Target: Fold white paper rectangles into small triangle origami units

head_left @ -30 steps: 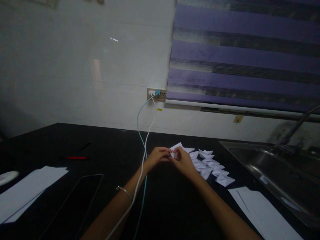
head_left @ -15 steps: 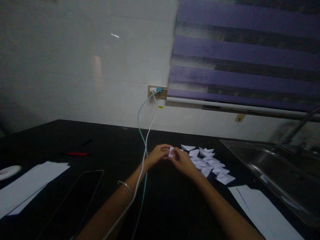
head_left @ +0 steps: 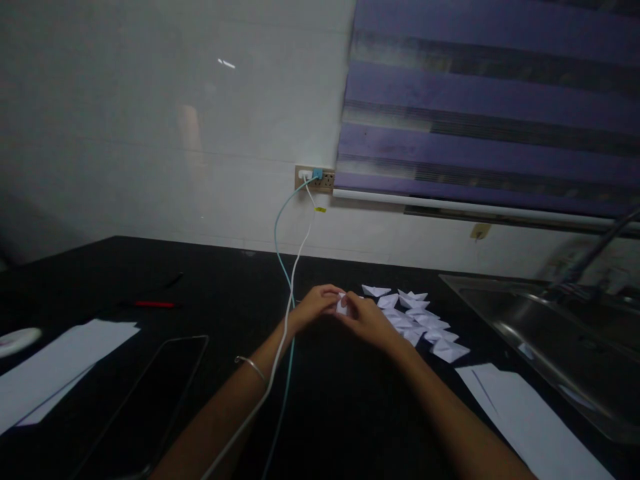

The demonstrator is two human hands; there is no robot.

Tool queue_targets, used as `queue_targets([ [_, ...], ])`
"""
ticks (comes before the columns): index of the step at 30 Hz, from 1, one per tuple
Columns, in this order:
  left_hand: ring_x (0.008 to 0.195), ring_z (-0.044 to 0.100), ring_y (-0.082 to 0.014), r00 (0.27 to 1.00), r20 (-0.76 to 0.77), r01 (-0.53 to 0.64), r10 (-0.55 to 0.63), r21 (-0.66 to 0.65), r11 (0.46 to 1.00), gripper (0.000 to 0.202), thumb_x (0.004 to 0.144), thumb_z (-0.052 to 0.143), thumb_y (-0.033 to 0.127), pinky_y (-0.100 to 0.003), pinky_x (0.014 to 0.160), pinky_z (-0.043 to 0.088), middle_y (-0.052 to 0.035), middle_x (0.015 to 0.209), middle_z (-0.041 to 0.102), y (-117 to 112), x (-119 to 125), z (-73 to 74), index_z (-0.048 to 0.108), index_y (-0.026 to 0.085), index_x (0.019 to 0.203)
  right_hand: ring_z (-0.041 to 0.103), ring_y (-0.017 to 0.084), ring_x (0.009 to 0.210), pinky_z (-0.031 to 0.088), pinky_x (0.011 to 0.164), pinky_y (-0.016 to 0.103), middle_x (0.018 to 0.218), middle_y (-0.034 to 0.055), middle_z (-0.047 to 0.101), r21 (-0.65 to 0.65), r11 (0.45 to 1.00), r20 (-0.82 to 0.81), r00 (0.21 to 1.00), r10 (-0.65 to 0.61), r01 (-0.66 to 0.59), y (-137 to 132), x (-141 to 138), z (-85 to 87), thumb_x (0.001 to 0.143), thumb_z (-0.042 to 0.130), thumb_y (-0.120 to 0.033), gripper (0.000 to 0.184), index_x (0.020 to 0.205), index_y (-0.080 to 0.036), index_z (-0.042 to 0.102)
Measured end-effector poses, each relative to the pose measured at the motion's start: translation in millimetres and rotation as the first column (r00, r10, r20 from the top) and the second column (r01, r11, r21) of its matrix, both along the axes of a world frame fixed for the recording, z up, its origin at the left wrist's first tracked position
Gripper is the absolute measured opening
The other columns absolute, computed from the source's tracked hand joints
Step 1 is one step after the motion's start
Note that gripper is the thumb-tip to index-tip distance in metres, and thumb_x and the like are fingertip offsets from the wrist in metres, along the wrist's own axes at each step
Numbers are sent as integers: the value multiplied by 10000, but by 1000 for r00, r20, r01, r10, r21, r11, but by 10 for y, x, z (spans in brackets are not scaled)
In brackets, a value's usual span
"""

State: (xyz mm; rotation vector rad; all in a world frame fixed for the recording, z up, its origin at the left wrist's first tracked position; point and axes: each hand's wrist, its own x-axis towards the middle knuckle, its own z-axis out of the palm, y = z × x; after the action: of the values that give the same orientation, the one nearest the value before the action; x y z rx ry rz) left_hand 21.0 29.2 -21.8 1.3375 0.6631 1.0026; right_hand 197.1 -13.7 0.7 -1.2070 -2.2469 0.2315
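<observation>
My left hand [head_left: 315,305] and my right hand [head_left: 367,319] meet over the black counter [head_left: 215,313], fingers pinched together on a small white folded paper piece [head_left: 342,307]. Most of that piece is hidden between the fingers. Just right of my hands lies a cluster of several small white folded paper shapes [head_left: 417,323]. A thin bangle [head_left: 250,365] sits on my left wrist.
A white cable and a teal cable [head_left: 283,267] run from a wall socket [head_left: 314,179] down across my left forearm. A dark phone [head_left: 150,400], white sheets [head_left: 55,363], a red pen [head_left: 154,305] lie left. More paper [head_left: 520,417] and a steel sink [head_left: 555,340] are right.
The paper piece has been folded smaller and is now nearly hidden between my fingers. My hands stayed in about the same spot; the view tilted slightly.
</observation>
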Motion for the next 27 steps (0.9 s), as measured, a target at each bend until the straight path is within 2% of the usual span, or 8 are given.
queue_targets([
  [4,822,631,-160,999,36,3,-3,-12,1000,327,723,707,321,-286,753,501,-77,908,645,-23,-10,14,633,115,965,571,173,690,377,612,268,786,35,631,13,997,-5,997,71,-71,3,14,3,886,481,-242,81,899,-203,551],
  [8,805,635,-153,999,41,-18,19,-32,999,318,727,704,318,-299,769,511,-71,892,639,-32,-4,24,631,115,960,562,184,745,406,680,296,829,55,615,80,992,50,994,94,-98,36,20,-18,904,400,-170,144,860,-194,534],
  [12,820,640,-163,998,55,2,-1,-25,1000,380,752,681,315,-349,793,528,-72,932,639,-52,6,53,597,147,1082,522,208,862,409,785,339,906,85,568,211,975,32,997,66,-72,56,12,-6,903,369,-143,152,865,-187,509],
  [14,828,640,-168,999,41,20,-20,-14,1000,439,749,685,310,-370,796,534,-66,938,638,-74,5,82,568,171,1148,504,208,881,406,803,344,925,91,542,231,970,15,997,74,-76,52,3,10,901,357,-129,152,862,-187,492],
  [18,869,625,-180,999,29,19,-19,7,1000,384,742,691,327,-376,779,547,-67,959,623,-108,-6,130,585,164,1073,502,199,839,405,758,325,902,81,527,202,976,-31,996,87,-78,45,-15,16,912,335,-135,152,869,-189,470],
  [23,856,617,-173,999,52,-2,2,-6,1000,370,716,715,362,-360,736,557,-41,928,613,-125,-13,151,574,170,998,502,181,712,376,655,298,774,40,524,166,985,-171,985,-11,40,75,-23,-13,926,334,-181,150,845,-194,459],
  [27,764,621,-138,999,28,-38,37,46,998,365,724,709,384,-264,653,543,-21,854,625,-129,-16,155,572,171,987,509,179,694,362,636,288,739,32,530,172,982,-239,970,-41,84,89,-23,-9,915,353,-197,150,818,-193,467],
])
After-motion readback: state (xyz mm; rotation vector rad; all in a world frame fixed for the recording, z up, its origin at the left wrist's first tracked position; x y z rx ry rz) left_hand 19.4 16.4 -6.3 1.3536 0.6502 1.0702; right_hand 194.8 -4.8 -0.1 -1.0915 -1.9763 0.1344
